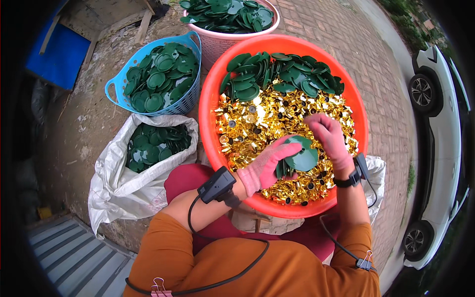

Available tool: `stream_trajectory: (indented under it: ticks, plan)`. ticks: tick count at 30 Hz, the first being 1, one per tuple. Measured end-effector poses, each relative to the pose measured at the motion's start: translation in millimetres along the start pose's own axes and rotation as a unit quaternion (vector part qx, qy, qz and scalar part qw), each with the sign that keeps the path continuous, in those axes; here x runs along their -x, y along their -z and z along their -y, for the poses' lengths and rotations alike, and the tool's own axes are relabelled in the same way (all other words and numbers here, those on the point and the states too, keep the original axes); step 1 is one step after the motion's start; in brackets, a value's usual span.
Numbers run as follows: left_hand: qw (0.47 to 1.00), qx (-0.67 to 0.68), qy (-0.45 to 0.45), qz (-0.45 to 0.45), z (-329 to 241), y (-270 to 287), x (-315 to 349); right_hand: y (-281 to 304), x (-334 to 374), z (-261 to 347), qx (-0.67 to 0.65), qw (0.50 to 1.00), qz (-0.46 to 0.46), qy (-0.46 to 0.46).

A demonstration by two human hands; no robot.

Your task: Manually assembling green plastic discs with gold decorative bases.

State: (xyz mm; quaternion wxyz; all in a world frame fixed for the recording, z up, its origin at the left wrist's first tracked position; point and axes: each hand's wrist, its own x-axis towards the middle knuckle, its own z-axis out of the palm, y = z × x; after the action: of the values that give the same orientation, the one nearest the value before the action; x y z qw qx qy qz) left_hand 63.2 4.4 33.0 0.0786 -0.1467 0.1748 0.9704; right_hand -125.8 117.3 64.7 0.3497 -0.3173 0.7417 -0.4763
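Left grip (270, 162) squeezes green discs (305, 157); right grip (330, 138) curls, can't tell around what. Squeezing too softly could spill discs.

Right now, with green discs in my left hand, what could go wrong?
The held discs could slip from your left hand and scatter over the gold pieces. The green heap along the far side of the orange-red tub might also slide down among them.

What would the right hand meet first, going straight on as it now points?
The right hand would probably meet the green discs at the far side of the orange basin; depth is unclear, so gold pieces may come first.
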Motion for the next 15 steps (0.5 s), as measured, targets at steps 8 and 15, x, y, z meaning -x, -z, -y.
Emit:
stream_trajectory:
  ticks: [8, 15]
  plan:
    - [0.968, 0.099, -0.028, 0.228, -5.0, 3.5, -4.5, -39.0, -76.5, -38.9, 0.428, 0.896, -0.101, 0.056]
    - [0.951, 0.137, -0.011, 0.276, -11.2, -3.9, 1.7, -15.5, -75.9, -44.1, 0.352, 0.933, -0.079, 0.006]
